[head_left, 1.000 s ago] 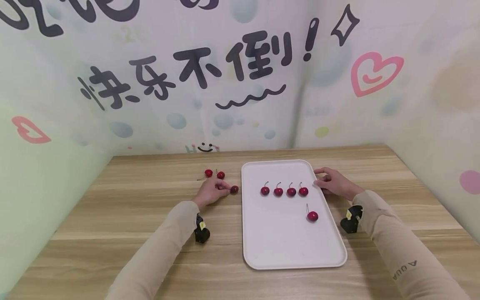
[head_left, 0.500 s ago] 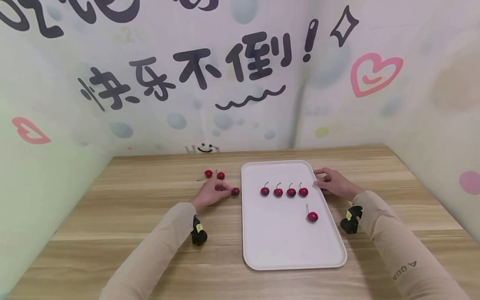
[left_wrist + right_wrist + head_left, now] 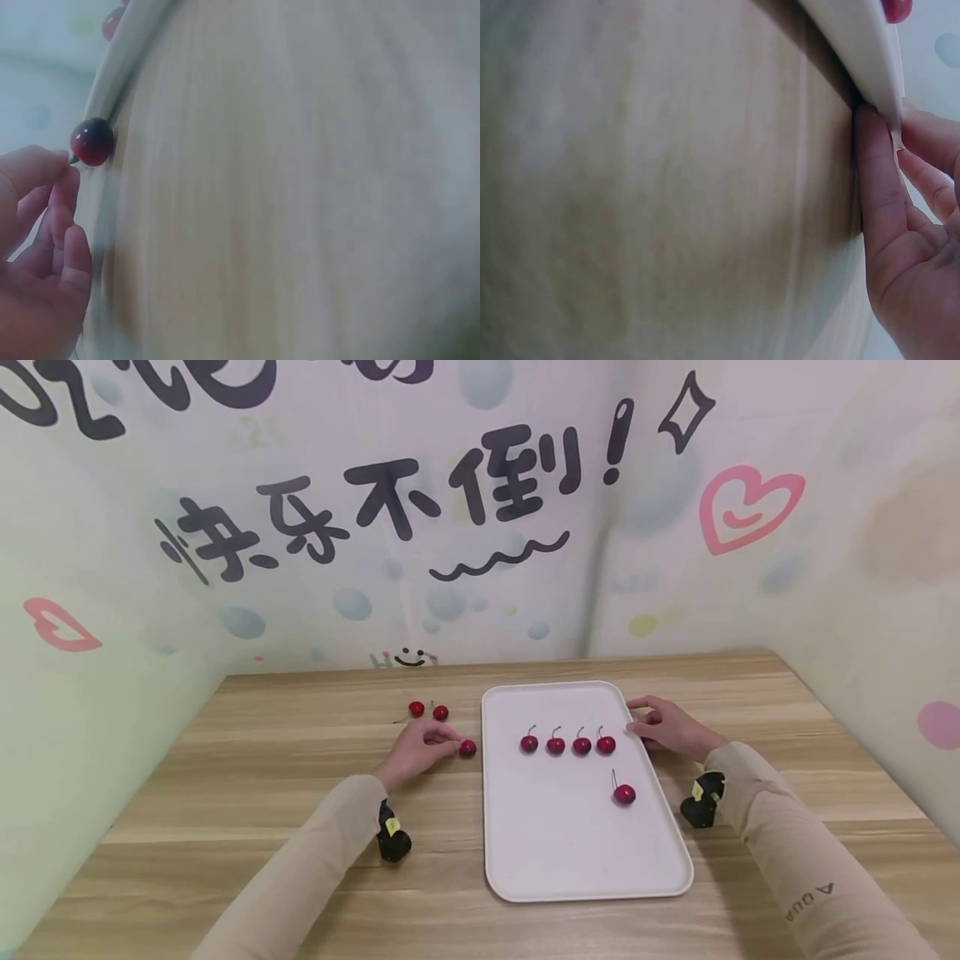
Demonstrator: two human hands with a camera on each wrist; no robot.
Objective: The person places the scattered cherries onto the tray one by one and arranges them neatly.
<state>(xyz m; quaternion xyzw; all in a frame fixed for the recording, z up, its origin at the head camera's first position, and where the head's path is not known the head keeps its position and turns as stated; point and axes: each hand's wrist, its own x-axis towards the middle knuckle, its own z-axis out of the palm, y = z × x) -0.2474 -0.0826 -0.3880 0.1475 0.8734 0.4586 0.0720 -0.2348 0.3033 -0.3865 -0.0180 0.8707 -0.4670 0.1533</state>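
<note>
Between thumb and forefinger, my left hand (image 3: 417,750) pinches a dark red cherry (image 3: 467,748) just left of the white tray (image 3: 562,852). The left wrist view shows this cherry (image 3: 92,142) held by its short stem, close to the tray's side. On the tray, several cherries (image 3: 555,745) stand in a row with stems up, and one more cherry (image 3: 624,794) lies nearer, at the right. My right hand (image 3: 669,728) grips the tray's right rim. Close up, its fingers (image 3: 881,169) lie on both sides of the rim (image 3: 862,52).
Two loose cherries (image 3: 440,712) lie on the wooden table (image 3: 247,760) behind my left hand. A printed wall (image 3: 337,610) stands along the table's back edge, with walls at both sides. Each wrist bears a small black camera (image 3: 393,833).
My left hand has drawn slightly nearer with the pinched cherry, along the tray's left side. The right hand and the tray hold still.
</note>
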